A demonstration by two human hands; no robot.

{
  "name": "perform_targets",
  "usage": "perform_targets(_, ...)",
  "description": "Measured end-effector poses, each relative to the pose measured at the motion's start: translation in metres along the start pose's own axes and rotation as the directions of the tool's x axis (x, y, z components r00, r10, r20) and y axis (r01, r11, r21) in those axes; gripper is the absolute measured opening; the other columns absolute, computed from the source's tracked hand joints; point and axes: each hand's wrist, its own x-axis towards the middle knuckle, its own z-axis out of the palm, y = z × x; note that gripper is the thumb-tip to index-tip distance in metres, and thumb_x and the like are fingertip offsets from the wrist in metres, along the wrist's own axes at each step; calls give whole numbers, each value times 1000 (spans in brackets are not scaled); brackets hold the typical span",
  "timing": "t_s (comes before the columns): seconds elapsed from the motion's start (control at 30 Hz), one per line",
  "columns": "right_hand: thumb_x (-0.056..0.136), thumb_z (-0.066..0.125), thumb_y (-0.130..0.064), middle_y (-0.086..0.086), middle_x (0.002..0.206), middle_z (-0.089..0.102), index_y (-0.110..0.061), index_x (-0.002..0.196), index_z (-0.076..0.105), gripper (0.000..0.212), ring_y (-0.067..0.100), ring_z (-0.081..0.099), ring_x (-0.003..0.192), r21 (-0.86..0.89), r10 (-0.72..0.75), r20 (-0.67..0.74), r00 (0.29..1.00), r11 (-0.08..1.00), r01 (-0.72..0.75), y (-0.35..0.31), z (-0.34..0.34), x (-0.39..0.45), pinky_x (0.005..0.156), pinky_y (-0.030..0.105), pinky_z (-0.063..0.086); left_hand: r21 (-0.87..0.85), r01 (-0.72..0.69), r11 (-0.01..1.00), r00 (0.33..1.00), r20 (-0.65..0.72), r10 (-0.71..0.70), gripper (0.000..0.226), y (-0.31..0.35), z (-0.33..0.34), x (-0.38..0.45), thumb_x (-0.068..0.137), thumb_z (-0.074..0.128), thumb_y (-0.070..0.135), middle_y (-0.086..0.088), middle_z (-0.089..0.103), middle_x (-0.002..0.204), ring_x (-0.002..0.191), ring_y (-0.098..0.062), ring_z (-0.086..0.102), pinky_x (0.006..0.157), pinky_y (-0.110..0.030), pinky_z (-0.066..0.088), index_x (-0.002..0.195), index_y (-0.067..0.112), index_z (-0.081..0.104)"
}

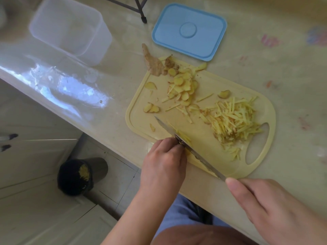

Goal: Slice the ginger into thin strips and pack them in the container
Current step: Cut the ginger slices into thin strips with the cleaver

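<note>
Steel knife handle hidden in right hand, container blurred

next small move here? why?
Probably another thin cut. The right hand holds the knife with its blade against the ginger slices that the left hand steadies. A pile of round slices is still uncut beside the strips, and the container holds nothing yet.

The knife handle is hidden inside the right hand, itself cut off by the frame edge. The left hand covers what is probably ginger. The container is blurred.
</note>
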Motion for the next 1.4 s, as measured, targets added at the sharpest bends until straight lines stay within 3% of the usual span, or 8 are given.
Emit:
perform_targets(0.23, 82, 14, -79, -1, 49, 48, -17, 53, 36, 72, 14, 47, 47, 3, -33, 32, 999, 999, 33, 9, 12, 17, 49, 27, 32, -22, -9, 1000, 1000, -20, 9, 15, 0, 1, -1, 82, 63, 9, -1, 73, 92, 80, -24, 69, 72, -27, 49, 81, 9, 78)
perform_targets(0.5, 79, 20, -78, 3, 51, 54, -10, 57, 41, 74, 12, 50, 47, 38, -1, 22, 1000, 999, 0, 3, 2, 0, 53, 27, 36, -29, 52, 998, 998, 31, -51, 25, 3, -3, 1, 84, 54, 19, 2, 73, 87, 73, -22, 69, 61, -29, 56, 79, 13, 78)
perform_targets(0.73, 79, 14, -80, 1, 52, 52, -17, 55, 40, 72, 13, 48, 47, 31, -16, 37, 999, 999, 15, 6, 13, 12, 48, 25, 34, -20, 4, 1000, 1000, 12, -4, 28, 2, -2, -1, 85, 52, 18, 1, 74, 90, 80, -22, 70, 71, -24, 49, 82, 12, 79)
perform_targets(0.83, 81, 13, -79, 7, 53, 48, -17, 53, 36, 72, 16, 46, 47, 9, -42, 30, 999, 999, 42, 4, 15, 19, 49, 31, 34, -5, 6, 1000, 1000, 24, -6, 27, 2, -2, -3, 83, 52, 15, 1, 74, 92, 82, -22, 69, 70, -27, 52, 83, 12, 79)
perform_targets(0.93, 80, 16, -79, 2, 50, 48, -14, 59, 39, 72, 12, 44, 45, 31, -34, 26, 999, 999, 34, 1, 7, 10, 49, 25, 33, 1, 12, 1000, 999, 53, -12, 29, 4, -5, -5, 82, 50, 14, 1, 74, 93, 83, -22, 69, 68, -28, 53, 83, 12, 79)
perform_targets(1.1, 79, 17, -79, 2, 54, 54, -15, 71, 45, 70, 11, 50, 48, 26, -25, 21, 999, 999, 25, 2, 3, 0, 52, 29, 37, 0, 49, 999, 997, 57, -49, 28, 4, -5, -2, 82, 51, 16, 2, 74, 88, 76, -21, 69, 65, -29, 55, 78, 13, 78)
perform_targets(1.27, 81, 13, -78, -1, 54, 54, -15, 54, 39, 74, 13, 50, 49, -11, -47, 29, 999, 999, 47, 5, 13, 11, 50, 28, 35, 3, 11, 1000, 999, 50, -11, 23, 1, -6, 0, 81, 56, 12, 3, 75, 89, 79, -21, 70, 63, -28, 57, 81, 13, 79)
perform_targets(1.4, 82, 13, -78, 8, 53, 50, -15, 54, 38, 74, 17, 48, 48, 4, -51, 28, 998, 999, 50, 0, 18, 20, 52, 36, 39, 28, -13, 1000, 999, 42, 11, 20, 0, -7, -2, 77, 63, 7, 4, 74, 92, 82, -21, 70, 60, -25, 55, 84, 16, 80)
